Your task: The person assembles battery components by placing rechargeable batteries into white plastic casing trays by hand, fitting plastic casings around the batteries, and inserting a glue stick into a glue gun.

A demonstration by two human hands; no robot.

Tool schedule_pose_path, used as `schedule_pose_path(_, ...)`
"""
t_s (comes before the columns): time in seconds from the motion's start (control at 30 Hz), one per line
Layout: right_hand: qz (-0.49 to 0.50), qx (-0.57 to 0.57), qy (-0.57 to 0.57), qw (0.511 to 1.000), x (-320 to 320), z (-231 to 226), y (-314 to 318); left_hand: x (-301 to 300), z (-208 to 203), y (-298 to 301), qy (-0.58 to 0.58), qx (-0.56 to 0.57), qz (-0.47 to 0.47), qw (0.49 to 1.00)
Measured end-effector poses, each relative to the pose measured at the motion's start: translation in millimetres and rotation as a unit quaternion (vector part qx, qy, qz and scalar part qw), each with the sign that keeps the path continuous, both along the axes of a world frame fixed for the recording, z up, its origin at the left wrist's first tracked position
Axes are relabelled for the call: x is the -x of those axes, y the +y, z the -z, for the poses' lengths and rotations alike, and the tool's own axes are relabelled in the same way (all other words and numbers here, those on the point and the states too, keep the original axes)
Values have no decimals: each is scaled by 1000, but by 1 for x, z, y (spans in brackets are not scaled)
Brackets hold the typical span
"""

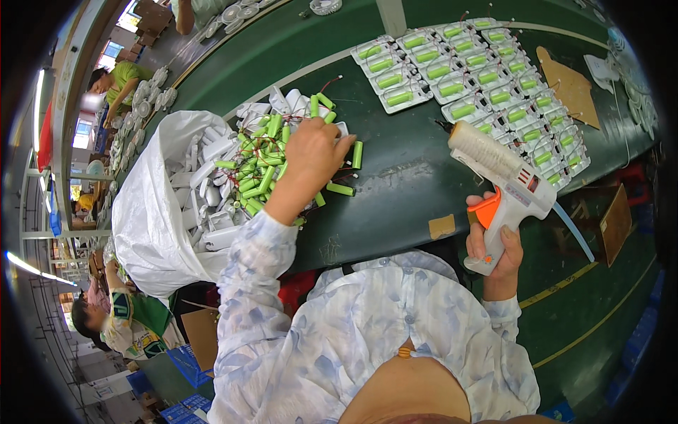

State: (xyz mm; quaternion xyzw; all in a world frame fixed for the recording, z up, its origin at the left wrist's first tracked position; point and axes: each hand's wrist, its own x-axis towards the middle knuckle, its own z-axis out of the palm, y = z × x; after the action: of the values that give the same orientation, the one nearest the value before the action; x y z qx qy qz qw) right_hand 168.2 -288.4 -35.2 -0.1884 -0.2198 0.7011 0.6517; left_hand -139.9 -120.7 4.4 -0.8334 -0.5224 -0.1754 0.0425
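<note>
- Resting the left hand (314, 150) on the heap of green battery cells (265, 177), well apart from the right hand (500, 251).
- Lying every which way beneath and left of that hand; just right of its thumb, spotting a loose cell (357, 155), long axis pointing away from the body.
- Curling left fingers partway, palm down; impossible to tell whether pinching anything.
- Wrapping right fingers firmly round the handle of the glue gun (519, 187), nozzle aimed up and leftward.
- Beyond the right hand, seeing rows of cell-filled housings (399, 99); left of the left wrist, a white sack (141, 212).
</note>
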Motion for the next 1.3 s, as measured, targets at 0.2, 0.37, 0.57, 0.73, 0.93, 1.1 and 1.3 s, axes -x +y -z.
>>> schedule_pose_path(0.2, 31, 9, -41, 999, 3, -2, -7, -20, 12, 16, 45, -19, -68, 996)
schedule_pose_path(0.37, 41, 22, -49, 998, 3, -1, -3, 15, -11, 9, -249, 226, -97, 937)
schedule_pose_path(0.57, 28, 16, -51, 998, -1, -1, 3, 52, -29, 10, -728, 437, -37, 526)
schedule_pose_path(0.73, 38, 15, -51, 998, 0, 1, 3, -5, -5, -27, -234, 93, 190, 949)
schedule_pose_path(0.93, 50, 17, -55, 997, -6, -1, 0, -46, 6, -45, -8, 35, 369, 929)
schedule_pose_path(1.1, 67, 19, -55, 996, -7, -2, -2, -52, 13, -28, 1, 11, 332, 943)
schedule_pose_path(1.3, 53, 24, -45, 997, -6, 0, 2, -48, 17, 17, 18, -42, 248, 968)
